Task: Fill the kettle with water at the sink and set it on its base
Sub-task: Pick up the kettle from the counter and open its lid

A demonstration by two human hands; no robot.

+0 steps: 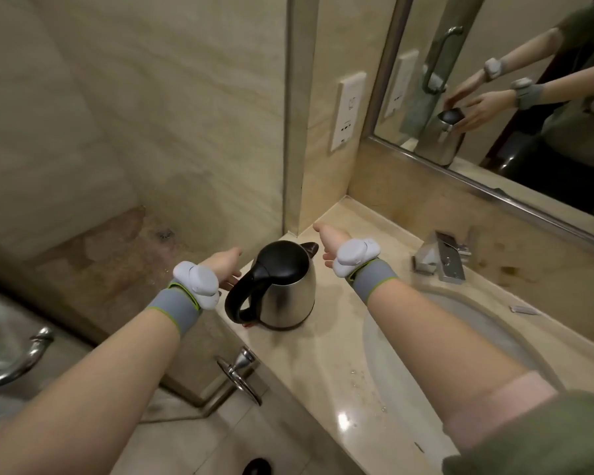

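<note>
A stainless steel kettle [288, 289] with a black lid and black handle stands upright on the beige counter [323, 371], left of the sink [426, 337]. Its handle faces me and its spout points away. My left hand [225, 269] hovers just left of the handle, fingers apart, holding nothing. My right hand [330, 243] is just right of the spout, fingers apart, not touching the kettle. Both wrists wear grey bands with white devices. The chrome faucet [441, 258] stands behind the sink. No kettle base is visible.
A mirror [494, 80] on the back wall reflects the kettle and my hands. A white wall socket panel [347, 111] sits beside it. A glass shower door with a chrome knob [237, 371] borders the counter's left edge. Water droplets lie on the counter near the sink.
</note>
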